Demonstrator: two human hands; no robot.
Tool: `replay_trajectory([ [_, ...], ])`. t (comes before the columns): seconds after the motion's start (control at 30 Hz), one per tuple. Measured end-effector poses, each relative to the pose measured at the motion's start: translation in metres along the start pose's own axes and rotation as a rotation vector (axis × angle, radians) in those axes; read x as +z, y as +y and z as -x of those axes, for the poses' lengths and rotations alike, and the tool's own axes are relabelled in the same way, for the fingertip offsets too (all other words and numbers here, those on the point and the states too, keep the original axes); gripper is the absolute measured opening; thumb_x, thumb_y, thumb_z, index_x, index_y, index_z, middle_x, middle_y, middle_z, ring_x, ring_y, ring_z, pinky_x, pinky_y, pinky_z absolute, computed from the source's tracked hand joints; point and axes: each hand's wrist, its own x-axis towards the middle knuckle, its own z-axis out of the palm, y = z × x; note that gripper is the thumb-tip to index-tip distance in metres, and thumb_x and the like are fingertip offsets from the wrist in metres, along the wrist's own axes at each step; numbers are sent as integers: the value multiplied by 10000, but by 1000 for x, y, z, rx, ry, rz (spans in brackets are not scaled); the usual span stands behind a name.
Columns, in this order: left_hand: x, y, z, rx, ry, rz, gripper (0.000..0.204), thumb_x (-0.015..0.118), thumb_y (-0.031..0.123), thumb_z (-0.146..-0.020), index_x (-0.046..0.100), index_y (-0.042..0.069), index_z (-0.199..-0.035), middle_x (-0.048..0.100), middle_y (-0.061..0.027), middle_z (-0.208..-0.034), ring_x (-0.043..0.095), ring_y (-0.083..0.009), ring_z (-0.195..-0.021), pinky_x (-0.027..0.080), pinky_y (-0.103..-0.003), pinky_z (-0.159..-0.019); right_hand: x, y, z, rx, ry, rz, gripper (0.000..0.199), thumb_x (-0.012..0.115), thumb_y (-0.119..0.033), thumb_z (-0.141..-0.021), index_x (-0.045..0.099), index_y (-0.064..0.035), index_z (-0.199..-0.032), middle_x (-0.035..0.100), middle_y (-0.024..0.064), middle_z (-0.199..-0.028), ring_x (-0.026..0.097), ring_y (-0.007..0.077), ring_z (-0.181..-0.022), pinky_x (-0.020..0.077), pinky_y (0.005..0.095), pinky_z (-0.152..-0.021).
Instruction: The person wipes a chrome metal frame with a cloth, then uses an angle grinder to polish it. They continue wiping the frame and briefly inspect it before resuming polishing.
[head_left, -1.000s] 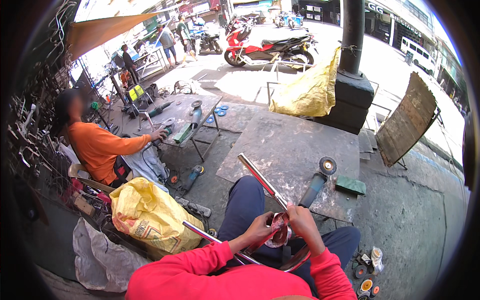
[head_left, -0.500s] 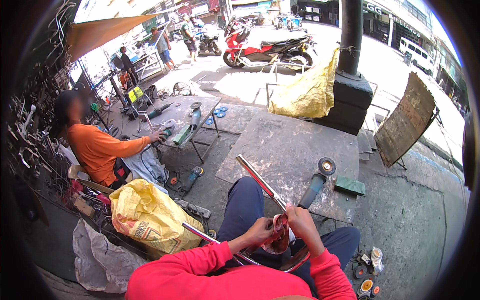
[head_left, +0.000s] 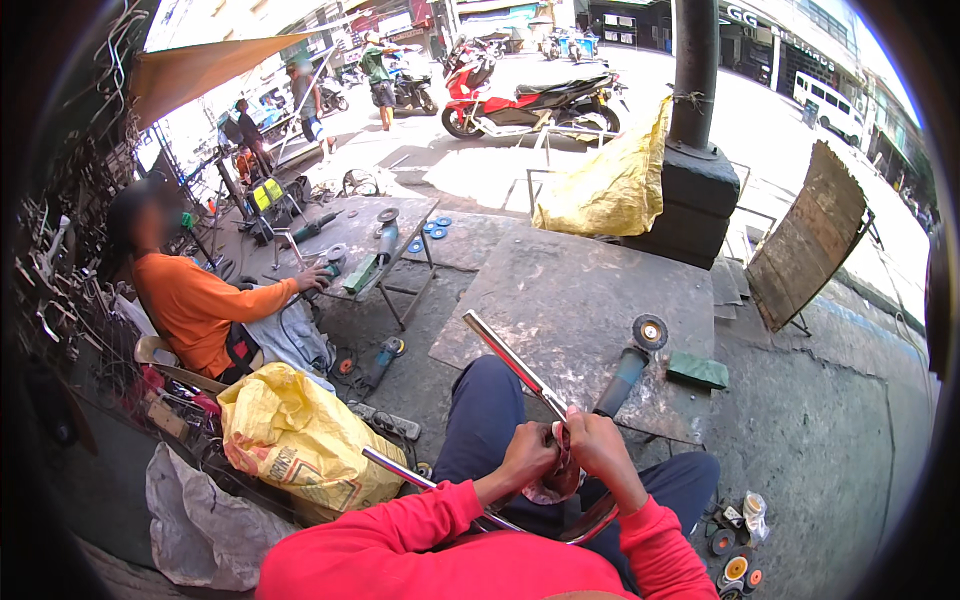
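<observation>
A long, shiny bent metal tube (head_left: pixel 512 358) lies across my lap. One straight end points up and away, and the other end emerges at the left, by my sleeve. My right hand (head_left: pixel 600 447) is closed around the upper length of the tube. Close beside it, my left hand (head_left: pixel 530 456) is closed on a reddish, white-marked rag (head_left: pixel 557 486), which hangs below the fingers against the tube. The fingers partly hide where rag and metal meet. Just beyond my right hand, an angle grinder (head_left: pixel 628 372) with a round disc lies on a worn board.
A green block (head_left: pixel 698 370) sits on the board (head_left: pixel 560 280). At my left stand a yellow sack (head_left: pixel 300 430) and a power strip (head_left: pixel 385 418). A person in orange (head_left: pixel 195 305) works at a low table with grinders. Several discs (head_left: pixel 735 568) lie at lower right.
My left hand has moved slightly up and right, closer to my right hand, with the rag. The tube has barely shifted. In the street, people have moved.
</observation>
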Motion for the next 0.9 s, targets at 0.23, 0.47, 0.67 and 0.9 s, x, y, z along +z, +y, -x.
replay_trajectory([
  [0.23, 6, -6, -2, 165, 78, -224, 201, 555, 108, -829, 668, -49, -775, 650, -230, -666, 680, -310, -597, 500, -394, -566, 4, 7, 2, -43, 53, 29, 560, 301, -363, -1008, 660, 20, -813, 650, 273, -810, 616, 480, -814, 459, 551, -782],
  [0.47, -7, -18, 14, 109, 10, -241, 216, 567, 138, -812, 682, -44, -823, 615, -279, -706, 652, -421, -703, 517, -456, -637, 13, 20, -5, -80, 44, 26, 561, 307, -364, -1004, 658, 29, -810, 647, 283, -811, 613, 490, -820, 459, 559, -794],
  [0.67, -26, -25, 36, 42, -74, -360, 223, 581, 141, -795, 694, -47, -834, 599, -303, -726, 637, -450, -746, 522, -477, -687, 15, 22, -7, -47, 19, 30, 569, 314, -365, -1002, 657, 43, -804, 639, 305, -825, 609, 501, -829, 458, 560, -801],
  [0.9, -43, -35, 50, 22, -334, -477, 198, 594, 118, -779, 673, -63, -771, 618, -294, -732, 637, -454, -750, 509, -488, -685, 3, 10, 4, -2, 38, -9, 560, 311, -355, -1002, 652, 46, -813, 638, 300, -822, 609, 496, -829, 451, 563, -793],
])
